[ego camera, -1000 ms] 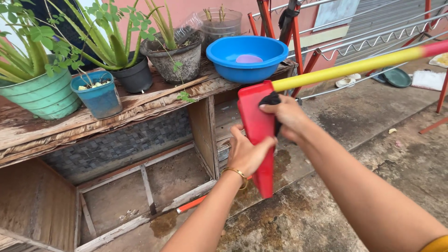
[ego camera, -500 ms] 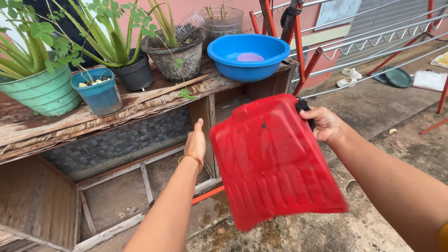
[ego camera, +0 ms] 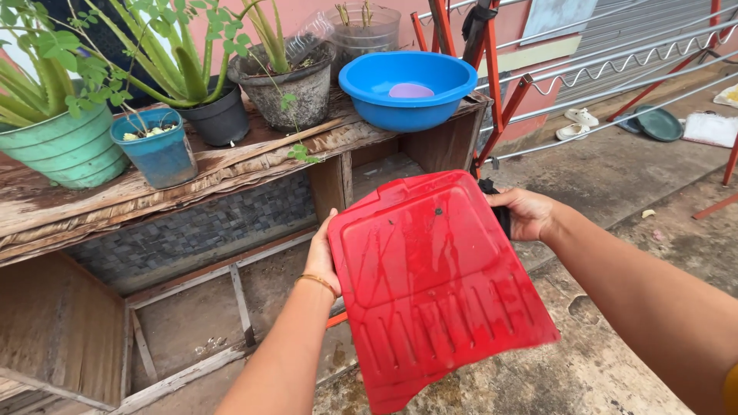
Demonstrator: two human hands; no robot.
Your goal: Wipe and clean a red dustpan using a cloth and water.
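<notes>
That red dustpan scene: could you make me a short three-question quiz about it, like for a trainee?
1. True or false: both hands touch the red dustpan.
2. Which hand also holds a dark cloth? A) left hand B) right hand
3. What lies inside the blue basin on the wooden bench?

Key: 1. True, the left at its left edge, the right at its top right corner. 2. B. 3. A small purple round thing.
</notes>
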